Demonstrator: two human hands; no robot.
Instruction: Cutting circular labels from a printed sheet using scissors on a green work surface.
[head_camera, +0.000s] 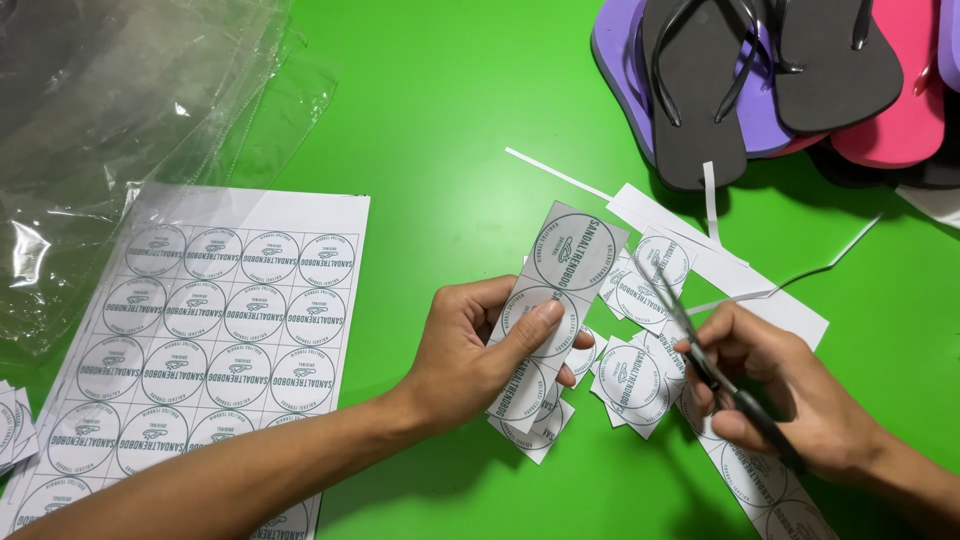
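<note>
Both hands work mid-cut: left hand (470, 350) pinches a label strip (548, 305) at centre, right hand (790, 395) grips scissors (715, 375) (blades apparently parted) at three o'clock; next, align blades between circles.

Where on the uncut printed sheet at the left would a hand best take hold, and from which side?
Probably at the sheet's right edge near its upper corner, coming in from the right over the bare green table. That edge lies flat and free; the clear plastic bags overlap its top left, and the left hand's forearm crosses its bottom. A thumb-over, fingers-under pinch suits thin paper.
</note>
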